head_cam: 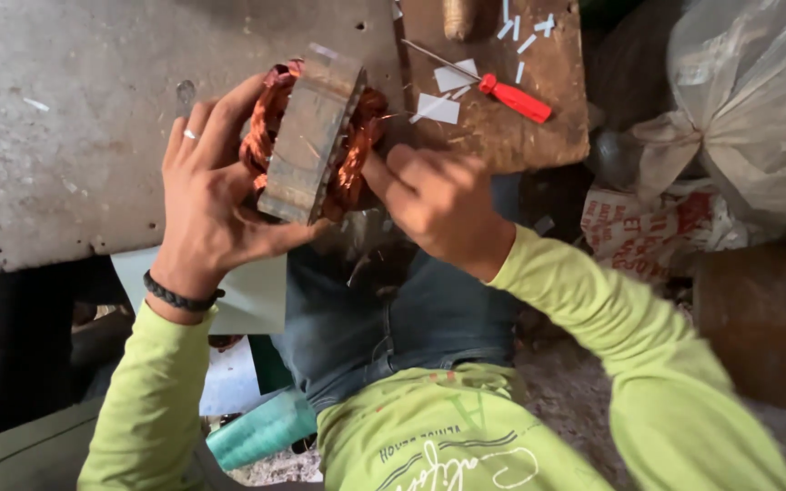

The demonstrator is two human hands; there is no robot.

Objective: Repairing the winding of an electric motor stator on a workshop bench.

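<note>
The left hand (206,195) is cradling one motor stator (313,136) over the lap, its fingers clamped around the steel core, while the right hand (434,195) is pinching closed at the copper winding (363,150) on the near side. Steadying the core firmly and working the coil gently, so no strand is getting nicked, seems wise. One red-handled screwdriver (513,97) is lying on the wooden worktop (539,127) among roughly eight white paper slips (438,107).

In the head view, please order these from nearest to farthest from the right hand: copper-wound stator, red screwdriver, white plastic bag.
From the right hand:
1. Copper-wound stator, touching it, on its left.
2. Red screwdriver, above, on the wooden board.
3. White plastic bag, far right.
</note>
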